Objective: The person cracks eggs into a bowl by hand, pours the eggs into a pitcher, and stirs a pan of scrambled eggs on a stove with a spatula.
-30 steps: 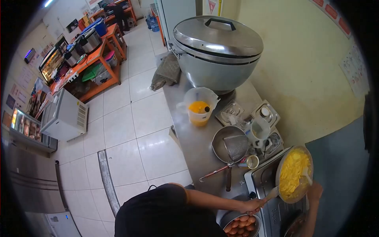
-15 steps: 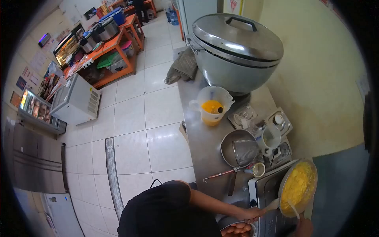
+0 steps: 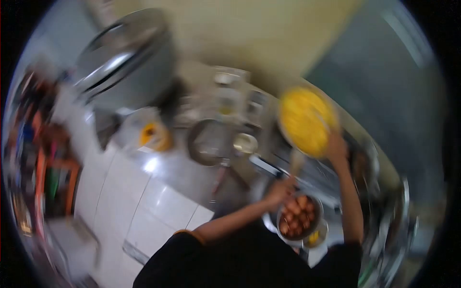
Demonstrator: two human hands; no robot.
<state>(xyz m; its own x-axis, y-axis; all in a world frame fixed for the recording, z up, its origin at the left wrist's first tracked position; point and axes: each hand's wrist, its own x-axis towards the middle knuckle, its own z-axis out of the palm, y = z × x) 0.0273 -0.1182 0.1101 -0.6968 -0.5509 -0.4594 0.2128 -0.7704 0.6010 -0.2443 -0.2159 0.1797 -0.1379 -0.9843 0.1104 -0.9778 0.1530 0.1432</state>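
The person (image 3: 230,261) is wearing a black top (image 3: 269,259), its short sleeves (image 3: 175,249) leaving both forearms (image 3: 240,222) bare; blur is softening the fabric's outline.

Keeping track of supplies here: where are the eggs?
In the head view, the brown eggs are low, right of centre, in a round container just below the left hand.

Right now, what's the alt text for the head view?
A person's left hand grips the handle of a pan of yellow food, while the right hand holds a pale utensil in it. Nearer the body sits a container of brown eggs; a large lidded pot stands upper left. The picture is motion-blurred.
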